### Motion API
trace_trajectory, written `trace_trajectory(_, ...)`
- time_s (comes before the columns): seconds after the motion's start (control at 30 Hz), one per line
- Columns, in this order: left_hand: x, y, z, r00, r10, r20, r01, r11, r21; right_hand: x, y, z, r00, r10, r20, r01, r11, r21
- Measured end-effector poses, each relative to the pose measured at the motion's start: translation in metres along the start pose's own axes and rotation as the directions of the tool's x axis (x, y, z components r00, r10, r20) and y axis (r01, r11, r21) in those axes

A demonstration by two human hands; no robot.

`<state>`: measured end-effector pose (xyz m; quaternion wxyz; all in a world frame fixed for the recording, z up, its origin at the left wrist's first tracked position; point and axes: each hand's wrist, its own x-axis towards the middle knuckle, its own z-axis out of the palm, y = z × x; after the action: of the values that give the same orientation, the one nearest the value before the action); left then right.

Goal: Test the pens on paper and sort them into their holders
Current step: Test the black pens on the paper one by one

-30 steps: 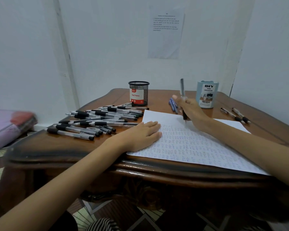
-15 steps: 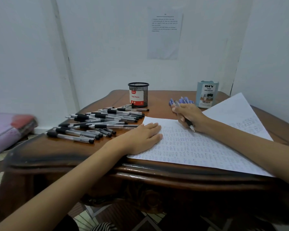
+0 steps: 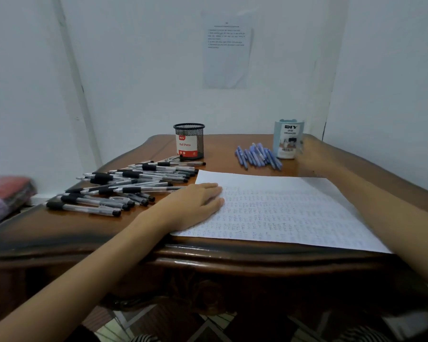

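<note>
A white sheet of paper covered in rows of small pen marks lies on the wooden table. My left hand rests flat on its left edge. A pile of several black-grip pens lies to the left of the sheet. Several blue pens lie at the back, between a black mesh holder labelled "Ball Pens" and a light blue holder. My right hand is motion-blurred just right of the blue holder; whether it holds a pen is unclear.
A printed sheet hangs on the white wall behind the table. Walls close in at the back and on the right. A pink and red bundle lies off the table's left side.
My right hand, which held a pen at the paper's top edge, has moved back and right to the blue holder. The lifted sheet on the right lies flat again. My left hand stayed put.
</note>
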<state>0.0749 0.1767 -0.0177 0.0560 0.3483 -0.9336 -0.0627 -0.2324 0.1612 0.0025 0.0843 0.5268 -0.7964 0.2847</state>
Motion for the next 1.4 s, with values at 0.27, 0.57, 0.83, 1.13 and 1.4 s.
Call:
trace_trajectory(0.27, -0.003, 0.004, -0.001, 0.996, 0.022, -0.083, -0.018, 0.998, 0.057, -0.001, 0.037, -0.002, 0.99, 0.144, 0.005, -0.137, 0.952, -0.274)
trace_trajectory(0.57, -0.002, 0.0, 0.002, 0.997, 0.027, -0.078, -0.027, 1.0, 0.001, -0.017, -0.073, 0.013, 0.895, -0.433, -0.104, 0.442, 0.892, 0.092)
trace_trajectory(0.83, -0.004, 0.002, 0.002, 0.996, 0.021, -0.091, -0.021, 1.0, -0.005, -0.003, -0.145, 0.09, 0.811, -0.526, 0.256, 0.549, 0.835, -0.025)
trace_trajectory(1.13, -0.001, -0.002, 0.005, 0.995, 0.021, -0.096, -0.022, 1.0, -0.006, 0.011, -0.148, 0.096, 0.846, -0.478, 0.235, 0.39, 0.856, 0.339)
trace_trajectory(1.4, -0.002, 0.0, 0.001, 0.996, 0.029, -0.08, -0.031, 0.999, -0.024, 0.001, -0.115, 0.038, 0.992, 0.052, 0.117, -0.128, 0.322, 0.938)
